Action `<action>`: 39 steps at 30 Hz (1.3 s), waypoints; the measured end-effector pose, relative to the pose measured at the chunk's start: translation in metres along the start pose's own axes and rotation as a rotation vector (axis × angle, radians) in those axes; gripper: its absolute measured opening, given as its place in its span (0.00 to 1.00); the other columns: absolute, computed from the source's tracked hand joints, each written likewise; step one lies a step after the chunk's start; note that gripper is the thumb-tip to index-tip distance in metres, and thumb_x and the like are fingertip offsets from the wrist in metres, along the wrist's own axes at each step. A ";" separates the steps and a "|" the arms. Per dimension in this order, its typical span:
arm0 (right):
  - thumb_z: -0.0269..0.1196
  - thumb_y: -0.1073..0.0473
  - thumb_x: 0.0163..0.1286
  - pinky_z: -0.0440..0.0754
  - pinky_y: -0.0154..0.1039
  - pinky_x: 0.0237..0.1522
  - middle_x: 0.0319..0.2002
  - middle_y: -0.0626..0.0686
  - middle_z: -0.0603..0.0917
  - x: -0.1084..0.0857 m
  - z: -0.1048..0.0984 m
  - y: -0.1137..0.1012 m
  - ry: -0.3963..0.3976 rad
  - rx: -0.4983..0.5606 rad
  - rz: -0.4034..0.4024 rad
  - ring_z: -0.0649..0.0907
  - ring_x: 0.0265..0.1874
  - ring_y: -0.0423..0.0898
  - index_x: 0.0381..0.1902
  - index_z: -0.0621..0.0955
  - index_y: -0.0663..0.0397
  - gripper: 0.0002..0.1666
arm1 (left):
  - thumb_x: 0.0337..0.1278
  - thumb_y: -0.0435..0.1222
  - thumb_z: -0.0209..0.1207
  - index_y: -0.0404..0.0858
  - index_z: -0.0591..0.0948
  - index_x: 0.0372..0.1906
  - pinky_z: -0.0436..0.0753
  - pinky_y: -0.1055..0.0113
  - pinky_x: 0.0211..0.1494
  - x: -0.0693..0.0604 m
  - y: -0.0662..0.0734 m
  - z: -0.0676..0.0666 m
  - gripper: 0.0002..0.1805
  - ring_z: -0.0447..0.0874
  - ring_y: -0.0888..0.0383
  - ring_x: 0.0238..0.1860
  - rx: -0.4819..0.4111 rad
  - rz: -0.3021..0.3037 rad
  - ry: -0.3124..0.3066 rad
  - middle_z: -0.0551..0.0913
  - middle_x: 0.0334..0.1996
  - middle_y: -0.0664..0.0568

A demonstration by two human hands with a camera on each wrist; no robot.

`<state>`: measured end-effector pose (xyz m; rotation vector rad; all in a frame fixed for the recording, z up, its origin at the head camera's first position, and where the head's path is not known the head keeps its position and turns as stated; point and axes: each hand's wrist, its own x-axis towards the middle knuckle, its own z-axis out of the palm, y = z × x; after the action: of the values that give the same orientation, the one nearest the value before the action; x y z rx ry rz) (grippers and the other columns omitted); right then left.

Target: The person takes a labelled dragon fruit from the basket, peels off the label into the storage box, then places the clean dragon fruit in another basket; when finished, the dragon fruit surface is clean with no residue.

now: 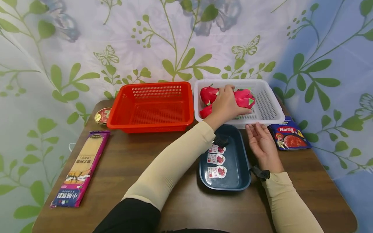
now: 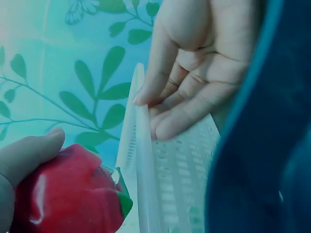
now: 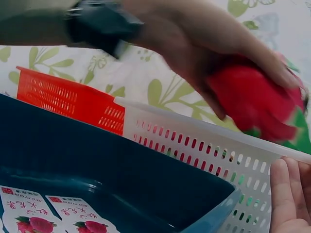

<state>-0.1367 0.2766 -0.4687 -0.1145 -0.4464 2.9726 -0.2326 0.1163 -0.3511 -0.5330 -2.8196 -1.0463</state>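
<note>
My left hand (image 1: 226, 105) reaches over the white basket (image 1: 268, 100) and grips a red dragon fruit (image 1: 244, 98) with green tips. In the right wrist view this dragon fruit (image 3: 257, 97) shows above the basket's rim; the left wrist view has my thumb (image 2: 36, 150) along its top. More dragon fruit (image 1: 208, 94) lies to the left inside the basket, partly covered by the hand. With the palm turned up, my right hand (image 1: 263, 145) pinches the basket's front rim. Its thumb lies on the rim and its fingers sit below, against the outer wall.
A dark blue tray (image 1: 233, 174) with several dragon-fruit labels (image 1: 216, 159) stands before the basket. Left of it is an orange basket (image 1: 154, 124); farther left are a round tin (image 1: 102, 116) and a pasta packet (image 1: 81, 168). A Barilla pouch (image 1: 289, 134) lies at right.
</note>
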 end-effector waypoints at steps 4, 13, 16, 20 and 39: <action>0.53 0.73 0.80 0.74 0.46 0.65 0.55 0.64 0.81 -0.001 0.000 0.004 -0.002 -0.009 0.006 0.86 0.51 0.56 0.63 0.72 0.64 0.16 | 0.35 0.62 0.82 0.44 0.67 0.66 0.84 0.65 0.47 0.016 0.013 0.020 0.55 0.74 0.61 0.53 0.046 -0.066 -0.032 0.73 0.57 0.53; 0.54 0.72 0.80 0.76 0.47 0.64 0.50 0.65 0.83 0.000 0.001 0.010 0.013 -0.027 -0.004 0.87 0.48 0.56 0.61 0.71 0.66 0.15 | 0.28 0.58 0.86 0.45 0.70 0.60 0.84 0.60 0.47 0.036 0.021 0.060 0.52 0.77 0.53 0.52 0.100 -0.226 -0.060 0.72 0.54 0.50; 0.55 0.72 0.79 0.76 0.47 0.63 0.50 0.65 0.83 -0.001 0.000 0.006 0.030 -0.025 -0.008 0.87 0.47 0.56 0.61 0.72 0.65 0.16 | 0.29 0.60 0.85 0.45 0.70 0.60 0.84 0.62 0.47 0.041 0.019 0.074 0.51 0.76 0.54 0.51 0.116 -0.236 -0.054 0.72 0.54 0.50; 0.57 0.72 0.79 0.75 0.47 0.63 0.51 0.64 0.83 -0.003 0.000 0.001 0.041 -0.026 -0.003 0.88 0.48 0.55 0.63 0.72 0.63 0.18 | 0.31 0.61 0.83 0.45 0.70 0.60 0.85 0.64 0.47 0.043 0.015 0.089 0.51 0.75 0.54 0.51 0.155 -0.206 -0.062 0.72 0.54 0.50; 0.57 0.73 0.78 0.76 0.49 0.63 0.50 0.66 0.85 -0.003 -0.001 0.001 0.043 -0.011 0.008 0.88 0.49 0.58 0.66 0.72 0.65 0.21 | 0.49 0.55 0.78 0.44 0.73 0.62 0.81 0.61 0.50 0.039 0.021 0.085 0.39 0.72 0.52 0.54 0.276 -0.043 -0.319 0.71 0.56 0.49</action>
<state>-0.1341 0.2754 -0.4699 -0.1813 -0.4579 2.9695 -0.2581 0.1974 -0.3950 -0.6625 -3.1913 -0.6040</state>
